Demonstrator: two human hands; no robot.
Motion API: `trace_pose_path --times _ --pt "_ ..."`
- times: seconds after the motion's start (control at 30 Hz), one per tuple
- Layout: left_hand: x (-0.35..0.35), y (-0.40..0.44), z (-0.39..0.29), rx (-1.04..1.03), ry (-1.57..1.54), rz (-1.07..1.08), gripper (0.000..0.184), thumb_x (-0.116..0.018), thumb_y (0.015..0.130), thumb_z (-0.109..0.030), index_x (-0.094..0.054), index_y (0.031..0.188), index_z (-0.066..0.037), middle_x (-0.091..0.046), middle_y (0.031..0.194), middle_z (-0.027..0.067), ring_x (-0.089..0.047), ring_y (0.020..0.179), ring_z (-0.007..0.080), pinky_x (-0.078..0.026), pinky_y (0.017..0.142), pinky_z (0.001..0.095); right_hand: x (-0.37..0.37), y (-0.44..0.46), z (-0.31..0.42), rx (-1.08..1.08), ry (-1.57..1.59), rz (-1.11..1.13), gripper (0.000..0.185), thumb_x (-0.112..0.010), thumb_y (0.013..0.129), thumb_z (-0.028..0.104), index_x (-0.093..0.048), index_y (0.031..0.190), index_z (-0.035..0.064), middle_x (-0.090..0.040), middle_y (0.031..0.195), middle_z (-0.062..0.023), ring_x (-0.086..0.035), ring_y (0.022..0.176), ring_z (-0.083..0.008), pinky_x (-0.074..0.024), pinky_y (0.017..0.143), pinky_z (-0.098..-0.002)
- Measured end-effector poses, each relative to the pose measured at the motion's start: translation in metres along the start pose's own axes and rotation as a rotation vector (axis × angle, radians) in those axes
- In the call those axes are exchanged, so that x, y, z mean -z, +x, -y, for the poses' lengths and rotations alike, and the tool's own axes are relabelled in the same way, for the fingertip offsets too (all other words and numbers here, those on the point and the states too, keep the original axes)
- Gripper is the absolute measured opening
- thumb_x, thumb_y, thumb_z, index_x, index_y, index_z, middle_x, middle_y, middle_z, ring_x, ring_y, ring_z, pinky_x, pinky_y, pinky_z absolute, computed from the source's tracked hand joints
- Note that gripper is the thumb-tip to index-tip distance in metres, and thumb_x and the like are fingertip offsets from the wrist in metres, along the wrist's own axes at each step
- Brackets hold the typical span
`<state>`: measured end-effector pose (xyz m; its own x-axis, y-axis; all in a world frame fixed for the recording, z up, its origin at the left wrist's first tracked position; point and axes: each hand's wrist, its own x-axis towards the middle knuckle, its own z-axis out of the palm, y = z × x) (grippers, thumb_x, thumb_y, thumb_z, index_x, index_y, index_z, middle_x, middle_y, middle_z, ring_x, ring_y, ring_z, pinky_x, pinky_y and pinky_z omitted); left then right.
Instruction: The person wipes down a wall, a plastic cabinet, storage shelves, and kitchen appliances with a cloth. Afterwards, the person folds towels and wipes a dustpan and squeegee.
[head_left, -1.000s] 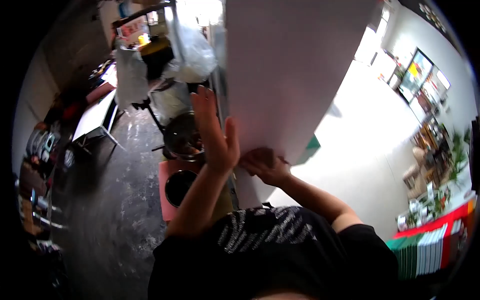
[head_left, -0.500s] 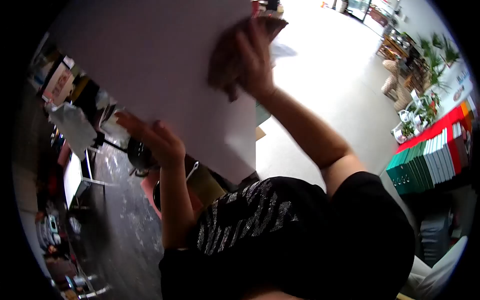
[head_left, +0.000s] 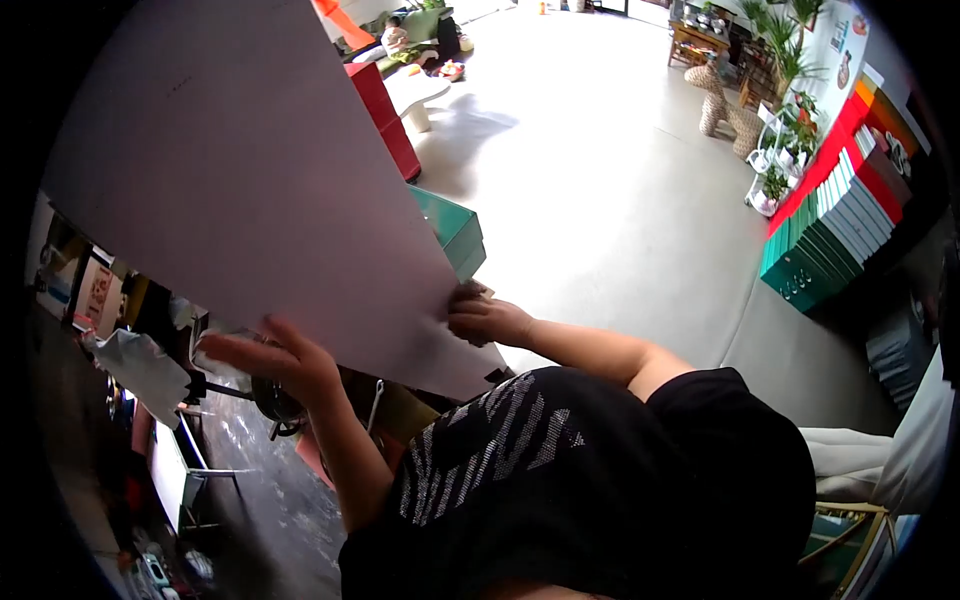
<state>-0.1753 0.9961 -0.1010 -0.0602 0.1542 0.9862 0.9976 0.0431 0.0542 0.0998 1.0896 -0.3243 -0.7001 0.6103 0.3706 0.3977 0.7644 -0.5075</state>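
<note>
No words or numbers can be read. Tiny dark marks on the pale board point(head_left: 240, 190), reddish characters on the pinkish panel point(head_left: 98, 292) at far left, and the wall decals point(head_left: 845, 68) are illegible.

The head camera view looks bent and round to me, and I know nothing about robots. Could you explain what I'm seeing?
There is no robot here: a person is working bare-handed. The camera sits on the person's head and looks forward and down, so the black shirt shows below. A big pale panel fills the upper left, with faint marks on its face. The right hand is at its right edge with fingers curled; whatever they may hold is too dark to make out. The left hand is open by the lower edge, holding nothing I can see. A green box shows past the right edge.
</note>
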Motion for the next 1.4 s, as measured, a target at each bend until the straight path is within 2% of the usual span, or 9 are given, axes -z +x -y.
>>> trace_pose_path --times 0.13,0.27,0.53,0.67,0.77,0.83,0.97,1.27,1.4 --pt "0.005 0.020 -0.024 -0.212 0.038 -0.117 0.074 -0.050 0.101 -0.024 -0.006 0.156 -0.003 -0.005 0.162 0.0240 -0.003 0.150 0.0439 -0.008 0.117 0.0638 0.004 -0.027 -0.011 -0.865 0.575 -0.453 0.033 -0.045 0.086 0.007 -0.060 0.115 0.0038 -0.068 0.102 -0.0161 -0.065 0.098 -0.0319 -0.0508 0.090 -0.0381" --pt "-0.024 -0.005 -0.056 -0.153 0.091 0.054 0.066 -0.046 0.101 -0.033 -0.021 0.156 -0.008 -0.017 0.160 0.0248 -0.013 0.149 0.0446 -0.009 0.117 0.0627 0.053 0.024 0.028 -0.211 0.490 -0.899 0.045 -0.042 0.090 -0.009 -0.049 0.133 0.0010 -0.061 0.123 -0.0156 -0.060 0.114 -0.0269 -0.0460 0.104 -0.0353" --pt "-0.048 -0.048 -0.062 -0.280 0.322 0.276 0.055 -0.043 0.100 -0.035 -0.041 0.151 -0.015 -0.036 0.155 0.0205 -0.037 0.138 0.0416 -0.025 0.110 0.0576 0.087 0.095 -0.036 0.040 -0.526 -0.398 0.026 -0.056 0.094 0.019 -0.070 0.114 0.0118 -0.069 0.115 -0.0110 -0.064 0.110 -0.0237 -0.0502 0.098 -0.0370" --pt "-0.049 -0.050 -0.064 -0.276 0.397 0.262 0.054 -0.041 0.100 -0.036 -0.043 0.150 -0.015 -0.039 0.154 0.0186 -0.037 0.139 0.0381 -0.021 0.112 0.0526 0.159 0.094 -0.037 -0.887 0.377 -0.147 0.025 -0.052 0.095 0.016 -0.071 0.109 0.0099 -0.074 0.095 -0.0113 -0.070 0.088 -0.0209 -0.0536 0.090 -0.0348" --pt "-0.056 -0.051 -0.065 -0.276 0.422 0.236 0.054 -0.040 0.099 -0.035 -0.044 0.149 -0.016 -0.037 0.155 0.0174 -0.030 0.145 0.0345 -0.010 0.117 0.0505 0.139 0.103 -0.062 -0.296 0.089 -0.619 0.031 -0.047 0.093 0.001 -0.064 0.119 -0.0033 -0.071 0.089 -0.0138 -0.064 0.066 -0.0170 -0.0559 0.065 -0.0297" --pt "-0.056 -0.052 -0.066 -0.277 0.442 0.238 0.054 -0.039 0.099 -0.035 -0.044 0.150 -0.016 -0.037 0.156 0.0169 -0.028 0.147 0.0329 -0.005 0.120 0.0503 0.145 0.108 -0.002 -0.054 0.116 -0.539 0.034 -0.050 0.091 0.001 -0.064 0.122 0.0008 -0.069 0.095 -0.0136 -0.066 0.086 -0.0244 -0.0519 0.087 -0.0366" --pt "-0.046 -0.049 -0.069 -0.269 0.481 0.321 0.054 -0.039 0.100 -0.037 -0.042 0.151 -0.018 -0.039 0.155 0.0163 -0.031 0.146 0.0314 -0.005 0.119 0.0504 0.084 0.102 -0.020 -0.036 -0.129 -0.315 0.028 -0.057 0.094 0.015 -0.066 0.121 0.0180 -0.058 0.130 -0.0054 -0.052 0.120 -0.0276 -0.0380 0.104 -0.0452" --pt "-0.042 -0.044 -0.066 -0.286 0.444 0.415 0.058 -0.041 0.102 -0.040 -0.033 0.154 -0.014 -0.031 0.157 0.0216 -0.033 0.143 0.0363 -0.024 0.114 0.0508 0.060 0.031 -0.027 -0.213 0.294 -0.659 0.043 -0.078 0.081 0.008 -0.046 0.110 0.0051 -0.054 0.109 -0.0160 -0.061 0.097 -0.0289 -0.0539 0.085 -0.0391" --pt "-0.028 -0.035 -0.070 -0.260 0.267 0.468 0.056 -0.044 0.103 -0.032 -0.031 0.155 -0.015 -0.026 0.159 0.0203 -0.030 0.145 0.0378 -0.025 0.114 0.0516 0.090 0.074 0.026 0.366 0.038 -0.794 0.049 -0.082 0.070 0.005 -0.057 0.112 0.0101 -0.052 0.113 -0.0095 -0.056 0.103 -0.0287 -0.0502 0.085 -0.0374"
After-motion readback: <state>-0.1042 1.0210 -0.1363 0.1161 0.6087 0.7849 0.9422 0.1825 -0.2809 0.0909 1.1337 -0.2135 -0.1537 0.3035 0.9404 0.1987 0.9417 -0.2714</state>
